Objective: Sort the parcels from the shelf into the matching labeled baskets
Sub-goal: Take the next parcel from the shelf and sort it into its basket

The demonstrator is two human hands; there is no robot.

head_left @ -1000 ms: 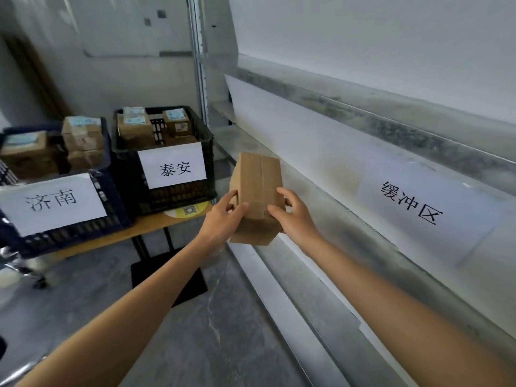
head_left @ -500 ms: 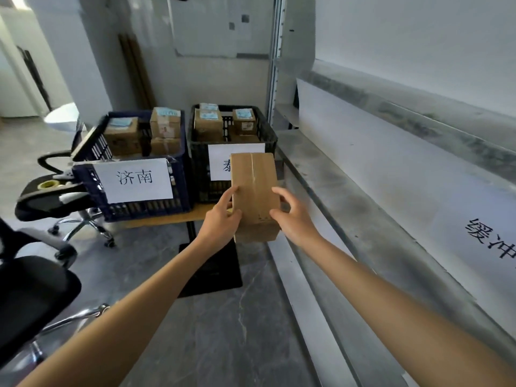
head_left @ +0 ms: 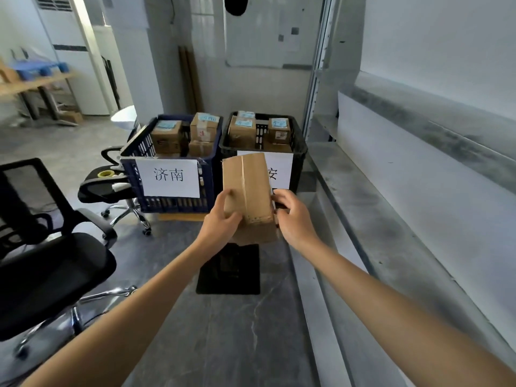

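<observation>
Before both baskets, left hand [head_left: 220, 223] and right hand [head_left: 293, 219] clamped on parcel [head_left: 248, 191] side edges.

— What sort of place was it?
— A parcel sorting room: beside the long metal shelf [head_left: 405, 219] stood two labelled baskets [head_left: 173, 163] full of boxes [head_left: 203, 129], with office chairs [head_left: 42, 247] nearby.

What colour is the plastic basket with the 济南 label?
Dark blue: the slatted plastic basket with the white 济南 label, left of the black one, clearest in the head view.
</observation>
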